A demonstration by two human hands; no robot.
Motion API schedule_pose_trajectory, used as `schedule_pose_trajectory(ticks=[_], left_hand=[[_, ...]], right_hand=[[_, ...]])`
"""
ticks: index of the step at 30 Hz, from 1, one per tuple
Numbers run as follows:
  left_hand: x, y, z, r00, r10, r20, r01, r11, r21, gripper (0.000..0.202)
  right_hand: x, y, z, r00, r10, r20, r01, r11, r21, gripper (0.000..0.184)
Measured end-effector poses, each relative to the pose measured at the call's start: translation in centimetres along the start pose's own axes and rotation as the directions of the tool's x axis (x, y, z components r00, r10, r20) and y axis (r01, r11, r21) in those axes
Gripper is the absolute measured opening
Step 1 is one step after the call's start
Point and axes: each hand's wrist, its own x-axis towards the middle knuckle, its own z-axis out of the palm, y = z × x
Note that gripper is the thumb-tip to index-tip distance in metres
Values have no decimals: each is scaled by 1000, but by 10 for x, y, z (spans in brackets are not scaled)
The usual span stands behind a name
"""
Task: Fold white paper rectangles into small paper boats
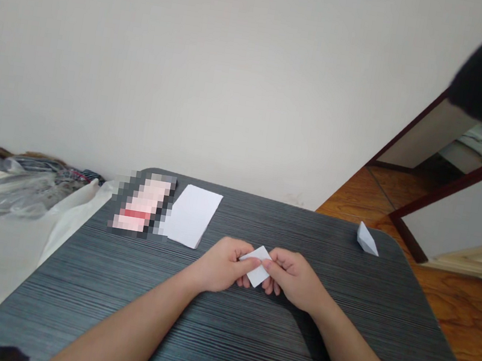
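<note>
A small white folded paper piece (258, 266), diamond-shaped, sits between both hands at the middle of the dark striped table (216, 335). My left hand (224, 266) pinches its left edge with curled fingers. My right hand (293, 279) pinches its right edge, thumb on top. Both hands rest on the tabletop.
A stack of white paper sheets (192, 215) lies behind my left hand, next to a blurred pink-and-white object (143, 205). A finished folded white paper shape (367, 239) lies near the table's far right corner. Clothes and plastic bags (14, 193) pile up at the left. Wooden floor and a doorway are at the right.
</note>
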Motion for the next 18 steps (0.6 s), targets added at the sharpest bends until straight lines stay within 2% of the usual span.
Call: schedule_pose_trajectory(ticks=[18], left_hand=[[7, -8, -2, 996, -21, -88, 10, 992, -128, 33]], right_hand=[[0, 4, -7, 997, -10, -71, 10, 1000, 2, 28]])
